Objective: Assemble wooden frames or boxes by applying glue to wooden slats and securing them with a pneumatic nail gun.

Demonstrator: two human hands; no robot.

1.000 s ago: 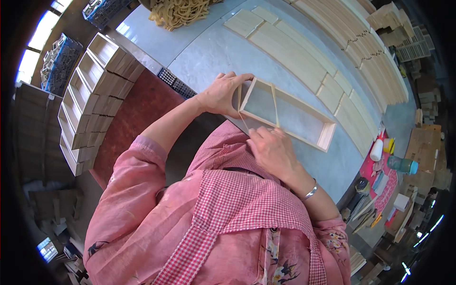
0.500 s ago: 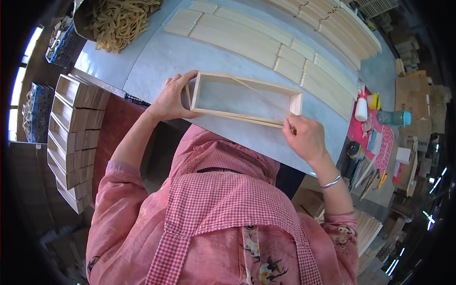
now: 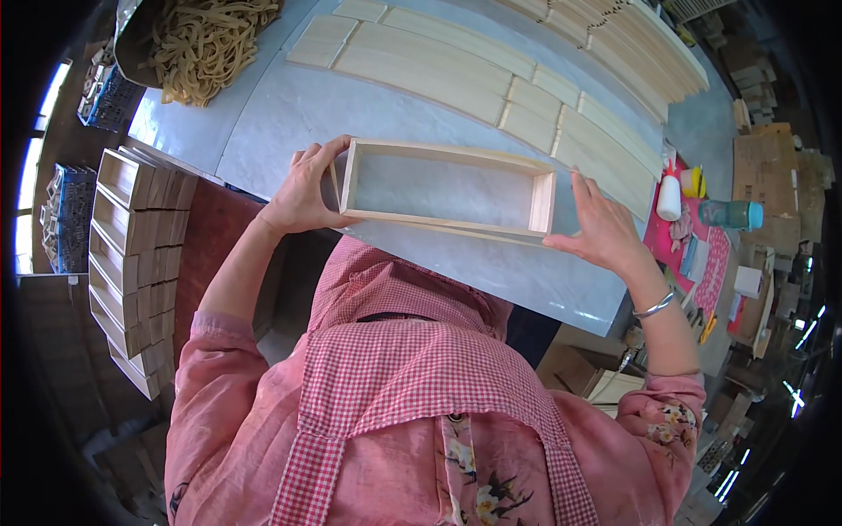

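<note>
A long rectangular frame of pale wood (image 3: 452,221) is held just over the near edge of the table, its middle open to the marbled tabletop. My left hand (image 3: 303,191) grips its left end, thumb low and fingers at the upper corner. A thin tan rubber band (image 3: 334,188) runs between that palm and the frame's end. Something thin, perhaps the same band, follows the frame's near side. At the other end my right hand (image 3: 605,223) is open, fingers spread, with the thumb at the lower right corner. Whether it touches the wood, I cannot tell.
Flat pale wood panels (image 3: 421,74) lie in rows across the table, with stacked boards (image 3: 627,53) beyond. Tan rubber bands (image 3: 206,48) fill a container at far left. Small wooden boxes (image 3: 123,219) are stacked at left. A white bottle (image 3: 668,195) and teal-lidded jar (image 3: 732,214) stand right.
The band that crossed the frame diagonally to my right hand no longer crosses the opening. My right hand has uncurled and moved right. The frame and left hand have shifted slightly left.
</note>
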